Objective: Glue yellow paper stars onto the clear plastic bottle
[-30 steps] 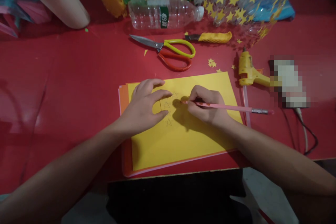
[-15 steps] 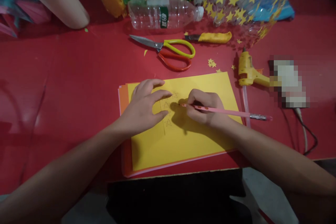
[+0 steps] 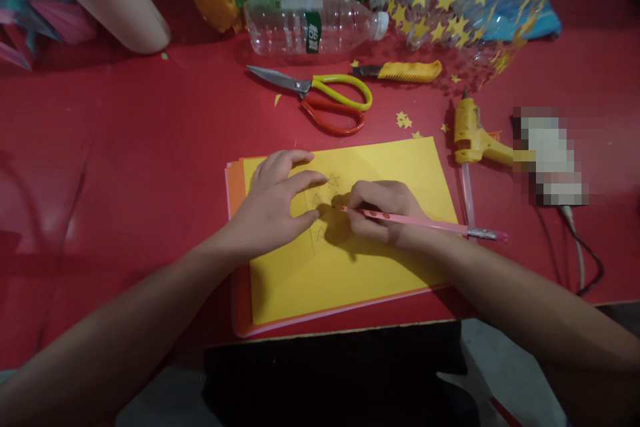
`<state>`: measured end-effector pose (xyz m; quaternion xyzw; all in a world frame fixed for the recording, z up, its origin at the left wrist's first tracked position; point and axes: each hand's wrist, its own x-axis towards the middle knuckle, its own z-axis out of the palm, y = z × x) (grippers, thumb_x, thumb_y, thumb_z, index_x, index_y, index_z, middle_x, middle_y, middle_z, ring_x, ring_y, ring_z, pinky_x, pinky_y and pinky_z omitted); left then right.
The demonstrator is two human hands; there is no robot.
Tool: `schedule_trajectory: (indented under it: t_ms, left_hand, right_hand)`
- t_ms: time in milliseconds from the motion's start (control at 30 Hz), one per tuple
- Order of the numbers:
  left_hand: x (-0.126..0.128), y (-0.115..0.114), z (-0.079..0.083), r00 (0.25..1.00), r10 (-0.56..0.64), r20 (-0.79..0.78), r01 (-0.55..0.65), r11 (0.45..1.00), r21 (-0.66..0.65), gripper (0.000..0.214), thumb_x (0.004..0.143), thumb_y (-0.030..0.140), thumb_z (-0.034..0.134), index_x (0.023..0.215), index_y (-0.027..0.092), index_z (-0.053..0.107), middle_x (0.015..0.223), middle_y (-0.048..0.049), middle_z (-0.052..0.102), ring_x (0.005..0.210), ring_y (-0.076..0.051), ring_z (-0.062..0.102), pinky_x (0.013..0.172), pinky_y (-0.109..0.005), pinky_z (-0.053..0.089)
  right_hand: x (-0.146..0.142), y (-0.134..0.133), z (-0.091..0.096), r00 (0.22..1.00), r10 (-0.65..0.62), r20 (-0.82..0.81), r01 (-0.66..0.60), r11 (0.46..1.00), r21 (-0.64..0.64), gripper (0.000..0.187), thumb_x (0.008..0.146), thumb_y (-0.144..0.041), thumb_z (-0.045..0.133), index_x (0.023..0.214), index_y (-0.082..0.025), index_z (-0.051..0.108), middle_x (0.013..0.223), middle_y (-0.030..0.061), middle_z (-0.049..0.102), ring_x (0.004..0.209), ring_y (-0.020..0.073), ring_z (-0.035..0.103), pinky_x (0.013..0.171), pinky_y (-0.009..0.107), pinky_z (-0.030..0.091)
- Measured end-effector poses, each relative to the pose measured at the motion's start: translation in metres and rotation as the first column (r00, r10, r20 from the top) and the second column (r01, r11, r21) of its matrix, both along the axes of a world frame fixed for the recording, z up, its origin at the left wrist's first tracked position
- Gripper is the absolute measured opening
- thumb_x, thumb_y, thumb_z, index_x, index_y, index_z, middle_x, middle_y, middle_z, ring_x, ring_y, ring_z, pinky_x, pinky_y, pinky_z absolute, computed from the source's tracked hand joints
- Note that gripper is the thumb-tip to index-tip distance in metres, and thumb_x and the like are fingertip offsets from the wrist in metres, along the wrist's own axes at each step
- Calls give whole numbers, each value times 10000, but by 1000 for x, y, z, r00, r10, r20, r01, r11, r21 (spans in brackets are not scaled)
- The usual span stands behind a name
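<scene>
A yellow sheet of paper tops a small stack of coloured sheets at the table's near edge. My left hand lies on its left part, fingers spread, holding nothing. In my right hand is a pink pencil, gripped between thumb and fingers with its eraser end pointing right. The pencil tip is at the paper, just right of my left fingertips. Small pencilled stars and a thin line show near the left fingertips. The shadow of my right hand darkens the spot around the tip.
Beyond the paper lie scissors, a yellow utility knife and small cut stars. A glue gun sits at right beside a pixelated object with a cable. Plastic bottles and a white cup stand farther back.
My right hand and the pencil have shifted slightly left and toward me, and the pencil's eraser end has dropped lower. My left hand has stayed in place.
</scene>
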<state>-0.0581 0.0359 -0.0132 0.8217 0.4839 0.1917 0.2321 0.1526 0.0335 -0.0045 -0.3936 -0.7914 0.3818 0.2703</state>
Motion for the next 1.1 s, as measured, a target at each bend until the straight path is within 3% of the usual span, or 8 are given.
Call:
schedule_trajectory:
  t_ms: [200,300,467,567,700,833,1100]
  left_hand:
    - [0,0,1,1000,-1,-13,1,1000,-7,289,808,298,616,1084,220,646,1304,-96,496,1265,-298,432,1084,-496,355]
    - [-1,0,1,1000,-12,-15,12,1000,-1,307,806,293,623,1099,209,658,1308,-106,491,1263,-307,433,1082,-503,352]
    - [-2,0,-1,999,-38,-18,38,999,1,313,836,280,598,1136,237,679,1314,-94,472,1268,-305,431,1078,-515,348]
    - [-2,0,-3,999,-35,-15,36,999,24,324,855,252,557,1155,222,675,1308,-105,476,1262,-298,441,1073,-508,359]
    - [-2,0,-3,1000,-18,2,18,999,35,334,875,242,509,1164,184,666,1292,-128,484,1260,-298,445,1071,-498,370]
    - [-1,-1,-1,1000,-16,-8,16,999,31,376,816,288,580,1167,172,647,1306,-135,472,1268,-317,434,1073,-512,369]
    - [0,-1,2,999,-27,-33,27,1000,-7,460,747,287,627,1184,145,618,1340,-157,444,1294,-350,398,1089,-537,345]
  right_hand:
    - [-1,2,0,999,28,19,-28,999,41,143,733,-128,484,628,-211,432,538,-71,405,471,60,334,471,231,253]
    - [0,3,-1,998,7,-55,-7,1000,-7,137,737,-141,507,632,-210,452,538,-72,432,466,59,368,455,219,266]
    - [4,8,-2,932,-284,-226,236,947,-216,161,832,-248,541,684,-223,480,527,-59,514,449,79,433,436,225,314]
    - [5,8,-2,901,-353,-252,269,911,-313,197,890,-307,500,710,-232,470,492,-64,513,408,81,417,418,226,315]
    - [4,5,2,946,-243,-214,179,944,-278,86,788,-230,579,750,-216,504,562,-60,529,460,74,439,432,217,313]
    - [3,1,6,986,-90,-142,52,966,-252,17,745,-187,550,752,-195,537,610,-53,530,495,64,422,453,215,301]
    - [2,-1,-1,996,-27,-81,14,987,-162,82,761,-176,528,683,-194,510,561,-70,478,497,52,383,480,214,290]
